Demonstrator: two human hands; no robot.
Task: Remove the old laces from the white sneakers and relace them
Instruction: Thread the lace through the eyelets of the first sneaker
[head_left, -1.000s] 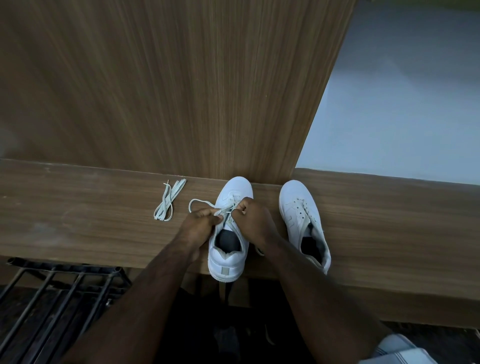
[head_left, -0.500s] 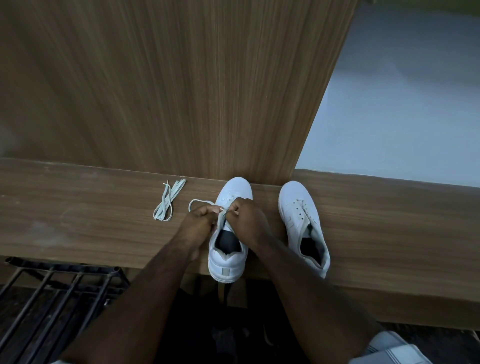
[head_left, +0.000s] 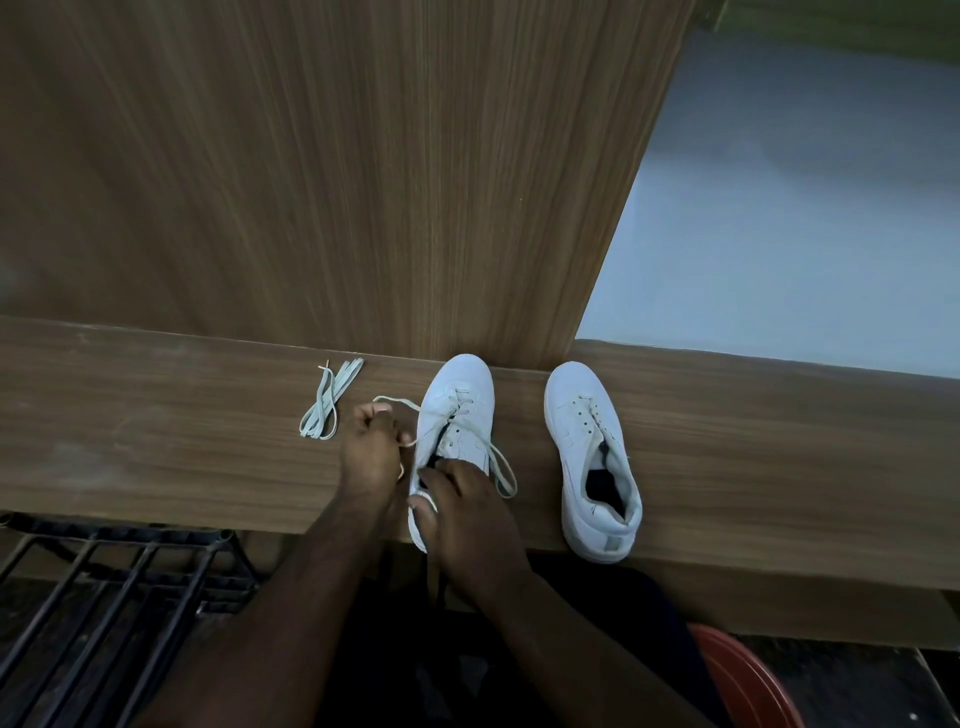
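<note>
Two white sneakers on the wooden surface, toes toward the upright panel, heels at the near edge. Left sneaker (head_left: 453, 415) partly threaded: a lace (head_left: 483, 441) crossing the lower eyelets, one end looping out to the left, the other trailing down the right side past the collar. Right sneaker (head_left: 592, 457) beside it but apart, eyelets bare, no lace in it. One loose lace bundle (head_left: 327, 405) folded on the surface further left, well apart from both shoes.

Left hand (head_left: 370, 457) clenched round the left end of the lace, pinching it just beside the shoe. Right hand (head_left: 462, 519) curled over the collar and heel of the left sneaker, steadying it.

Judged step: pulling slack through and feeding the next eyelet. Best done with the shoe pinned firmly at the heel, the lace end kept flat and untwisted, tension drawn evenly so both ends stay roughly equal, and the heel kept from slipping over the near edge.

Count: two sneakers, one lace in use, one spare bundle, two hands. Below the surface: one dark metal rack (head_left: 114, 597) at left, one red round object (head_left: 743, 680) at lower right, only partly in view.
</note>
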